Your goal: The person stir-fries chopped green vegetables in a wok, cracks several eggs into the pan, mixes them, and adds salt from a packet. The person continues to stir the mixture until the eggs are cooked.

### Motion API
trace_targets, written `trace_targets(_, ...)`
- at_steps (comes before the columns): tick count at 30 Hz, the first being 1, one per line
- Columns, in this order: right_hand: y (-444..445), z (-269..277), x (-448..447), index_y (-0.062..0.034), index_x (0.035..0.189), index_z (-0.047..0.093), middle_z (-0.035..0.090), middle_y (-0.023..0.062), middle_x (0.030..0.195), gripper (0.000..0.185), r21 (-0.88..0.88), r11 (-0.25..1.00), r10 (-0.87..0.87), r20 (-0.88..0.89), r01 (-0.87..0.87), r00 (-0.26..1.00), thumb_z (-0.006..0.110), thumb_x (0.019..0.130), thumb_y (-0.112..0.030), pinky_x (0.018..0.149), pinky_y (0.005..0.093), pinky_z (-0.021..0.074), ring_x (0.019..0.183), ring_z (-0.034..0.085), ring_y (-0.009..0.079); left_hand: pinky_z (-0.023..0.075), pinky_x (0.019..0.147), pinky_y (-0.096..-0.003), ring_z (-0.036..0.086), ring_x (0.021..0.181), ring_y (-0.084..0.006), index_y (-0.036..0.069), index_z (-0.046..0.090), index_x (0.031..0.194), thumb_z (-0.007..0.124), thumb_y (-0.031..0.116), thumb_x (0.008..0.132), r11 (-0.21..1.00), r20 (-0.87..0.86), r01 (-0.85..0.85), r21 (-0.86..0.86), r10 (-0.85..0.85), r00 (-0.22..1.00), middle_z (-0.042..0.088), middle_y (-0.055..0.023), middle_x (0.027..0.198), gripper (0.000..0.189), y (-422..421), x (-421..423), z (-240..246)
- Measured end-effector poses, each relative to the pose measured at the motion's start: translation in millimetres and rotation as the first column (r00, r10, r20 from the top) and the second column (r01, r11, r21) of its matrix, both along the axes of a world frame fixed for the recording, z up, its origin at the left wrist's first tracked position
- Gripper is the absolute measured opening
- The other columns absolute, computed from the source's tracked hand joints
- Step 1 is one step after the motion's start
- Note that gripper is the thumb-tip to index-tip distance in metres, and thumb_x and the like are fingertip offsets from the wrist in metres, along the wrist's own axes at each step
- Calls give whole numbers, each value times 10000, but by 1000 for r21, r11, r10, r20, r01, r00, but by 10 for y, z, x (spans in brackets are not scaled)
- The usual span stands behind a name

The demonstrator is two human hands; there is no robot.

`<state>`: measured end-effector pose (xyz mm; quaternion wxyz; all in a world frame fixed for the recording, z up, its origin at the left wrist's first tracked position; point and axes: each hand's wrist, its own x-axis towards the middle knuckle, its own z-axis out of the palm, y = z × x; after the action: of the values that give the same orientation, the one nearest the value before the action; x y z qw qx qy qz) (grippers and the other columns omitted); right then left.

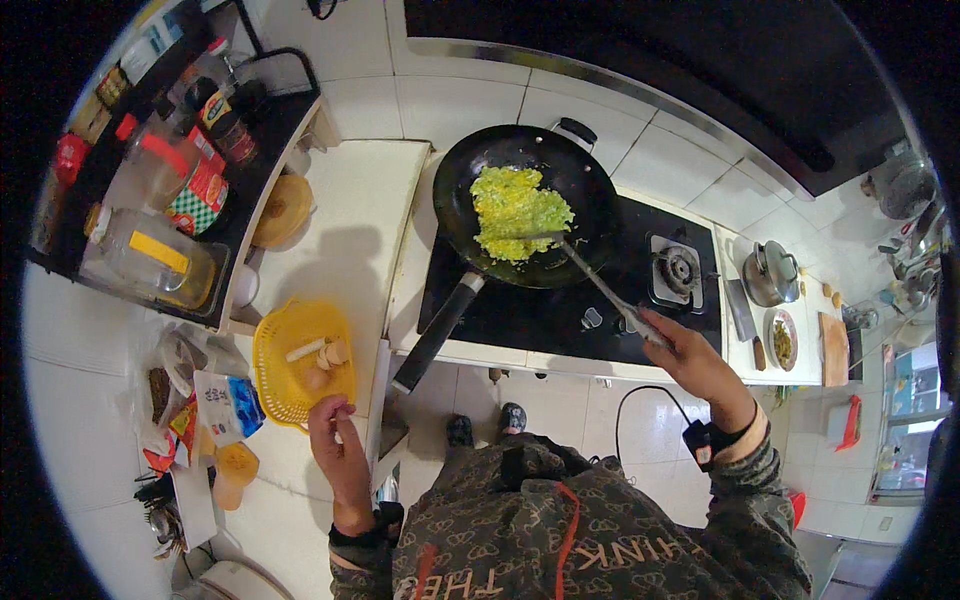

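Observation:
My right hand [686, 356] grips the handle of a metal spatula [600, 283]. The spatula's blade lies against a yellow-green mass of cooked egg with chopped greens [517, 206] in a black wok [457, 161]. The wok sits on the left side of a black glass gas hob [517, 319], its long handle [442, 330] angled toward me. Close to the near rim of a yellow plastic basket [289, 311], my left hand [341, 450] hovers with loosely curled fingers and nothing visible in it. Inside the basket are what look like eggshells [332, 354] and a pale stick.
A shelf [277, 161] with oil and sauce bottles stands at left, above bagged seasonings [229, 405]. Right of the bare burner [679, 270] are a lidded steel pot [771, 274], a cleaver [742, 315], a plate of food [782, 341] and a wooden board [832, 349]. A range hood [637, 82] overhangs the hob.

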<state>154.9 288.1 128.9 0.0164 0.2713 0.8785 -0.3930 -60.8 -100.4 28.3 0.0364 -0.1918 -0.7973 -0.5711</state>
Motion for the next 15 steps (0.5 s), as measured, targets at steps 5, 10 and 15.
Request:
trace_targets(5, 68, -404, -291, -5, 1329, 494, 660, 202, 1036, 474, 94, 993, 58, 127, -70, 990, 590, 933, -248, 809, 359, 491, 869, 639, 233, 459, 856, -297, 564, 966, -183, 18, 563, 1092, 465, -5, 943, 991, 24, 99, -86, -97, 995, 577, -86, 1063, 180, 441, -20, 54)
trace_targets(10, 294, -823, -532, -1, 1332, 482, 608, 44, 842, 475, -304, 941, -204, -148, 152, 968, 590, 935, -240, 673, 326, 479, 714, 573, 183, 461, 799, -298, 575, 975, -206, 33, 586, 1086, 515, 12, 923, 992, -28, 84, -96, -87, 996, 600, -101, 1077, 178, 745, 8, 91)
trace_targets(15, 440, -739, -825, -13, 1204, 530, 628, 223, 754, 349, 73, 993, -65, -288, 89, 955, 569, 939, -237, 624, 458, 488, 705, 628, 408, 462, 888, -382, 577, 1006, -327, 21, 581, 1139, 540, 45, 916, 929, -196, 77, -361, -156, 968, 590, -168, 1118, 228, 980, 9, 32)
